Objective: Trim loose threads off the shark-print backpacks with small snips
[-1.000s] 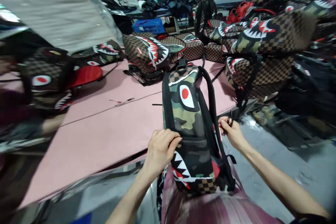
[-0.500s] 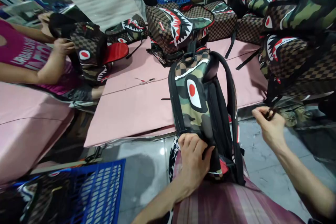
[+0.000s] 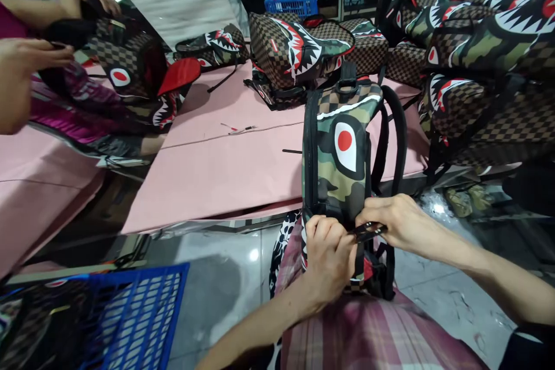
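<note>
On plaid cloth, backpack upright lengthwise, handle uppermost

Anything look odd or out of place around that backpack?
Nothing looks spilled or damaged. The only small oddity: a few slender objects lie loose on the pink table, away from the backpack; they're too small to identify.

1. The right hand, earlier well apart from the backpack, now reaches it beside the left hand.
2. Its dark tool now sits between both hands.
3. A co-worker's nearer hand has drawn back from another bag.
</note>
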A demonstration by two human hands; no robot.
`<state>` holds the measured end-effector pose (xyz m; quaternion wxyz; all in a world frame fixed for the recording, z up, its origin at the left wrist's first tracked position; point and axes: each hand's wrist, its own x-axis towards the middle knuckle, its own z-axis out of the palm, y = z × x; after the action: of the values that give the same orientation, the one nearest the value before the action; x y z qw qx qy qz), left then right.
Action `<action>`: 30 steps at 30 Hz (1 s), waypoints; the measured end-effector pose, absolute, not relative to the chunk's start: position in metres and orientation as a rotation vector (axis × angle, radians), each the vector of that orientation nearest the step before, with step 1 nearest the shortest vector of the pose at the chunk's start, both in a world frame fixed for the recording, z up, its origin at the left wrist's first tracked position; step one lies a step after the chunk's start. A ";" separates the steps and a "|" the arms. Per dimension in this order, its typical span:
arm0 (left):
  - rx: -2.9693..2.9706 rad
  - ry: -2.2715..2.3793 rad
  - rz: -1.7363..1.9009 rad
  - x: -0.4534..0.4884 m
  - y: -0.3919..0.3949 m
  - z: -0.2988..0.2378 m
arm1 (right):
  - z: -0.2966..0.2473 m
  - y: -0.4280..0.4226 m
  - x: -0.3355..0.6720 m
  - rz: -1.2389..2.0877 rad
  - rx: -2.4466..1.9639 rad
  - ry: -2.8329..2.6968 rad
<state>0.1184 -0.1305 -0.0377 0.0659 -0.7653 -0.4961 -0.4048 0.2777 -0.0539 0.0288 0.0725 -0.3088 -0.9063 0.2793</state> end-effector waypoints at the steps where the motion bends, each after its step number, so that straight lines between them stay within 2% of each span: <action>1: -2.318 -1.496 -1.230 0.118 -0.131 -0.038 | 0.028 -0.055 0.276 0.847 -0.926 -2.727; 6: -2.355 -1.611 -1.148 0.115 -0.132 -0.039 | 0.011 -0.064 0.286 1.148 -1.108 -2.148; 10: -2.353 -1.637 -1.159 0.112 -0.131 -0.039 | 0.009 -0.065 0.341 1.467 -1.188 -1.702; 12: -2.335 -1.641 -1.186 0.111 -0.129 -0.040 | 0.012 -0.063 0.372 1.349 -1.248 -1.695; 14: -2.334 -1.639 -1.178 0.111 -0.128 -0.041 | 0.014 -0.062 0.386 1.027 -1.335 -1.862; 17: -2.369 -1.592 -1.137 0.113 -0.127 -0.040 | 0.014 -0.064 0.366 0.684 -1.140 -2.182; 21: -2.409 -1.501 -1.186 0.118 -0.130 -0.036 | 0.009 -0.072 0.311 0.834 -0.822 -2.276; 25: -2.489 -1.591 -1.085 0.114 -0.121 -0.035 | -0.010 -0.074 0.287 0.945 -1.014 -2.084; 30: -2.794 -1.563 -0.904 0.065 -0.063 -0.015 | -0.024 -0.053 0.272 1.002 -1.003 -1.857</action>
<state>0.0653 -0.0629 -0.0150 -0.0925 -0.8362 -0.4679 -0.2705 0.2723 -0.0530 -0.0244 0.3921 -0.3951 -0.7312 0.3944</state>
